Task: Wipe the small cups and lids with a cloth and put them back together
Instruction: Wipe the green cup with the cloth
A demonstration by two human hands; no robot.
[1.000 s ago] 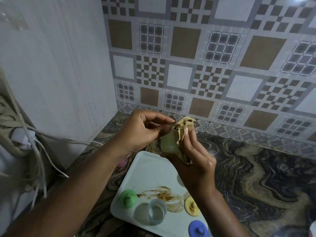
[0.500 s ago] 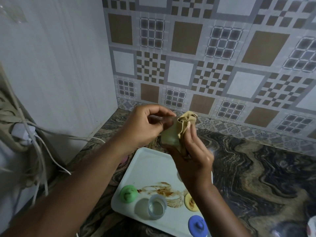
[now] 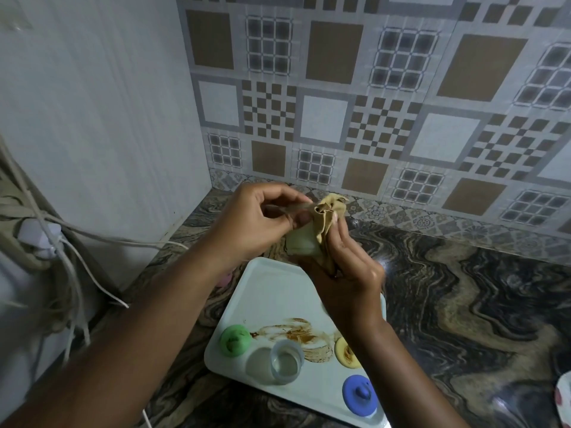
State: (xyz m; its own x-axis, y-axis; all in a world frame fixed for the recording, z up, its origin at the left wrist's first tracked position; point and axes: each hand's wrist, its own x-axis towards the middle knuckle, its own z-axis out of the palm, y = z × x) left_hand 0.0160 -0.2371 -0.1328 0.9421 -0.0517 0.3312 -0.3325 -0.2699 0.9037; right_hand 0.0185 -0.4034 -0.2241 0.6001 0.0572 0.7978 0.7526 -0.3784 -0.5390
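Both hands work above the far end of the white tray [image 3: 272,291], which lies on the marbled desk [image 3: 463,304]. The grip of the right hand [image 3: 346,273] is closed around the beige cloth [image 3: 327,208], with its fingers lying up along the folds. The grip of the left hand [image 3: 262,220] is also closed. Thumb and fingers pinch a pale, see-through small cup [image 3: 301,242] at its upper part, as far as I can judge, because the cloth covers much of it. The long axis of the cup seems to run from the right palm up toward the tiled wall, with the cloth bunched out at the top.

The other pieces lie below the hands, at the near end of the tray: a green lid [image 3: 235,339], a clear cup [image 3: 285,364], a yellow lid [image 3: 346,350] and a blue lid [image 3: 360,393], around a brown smear [image 3: 296,332]. The right hand is nearer to the yellow and blue lids, and the left hand to the green one.

I find no brand, label or writing to read.
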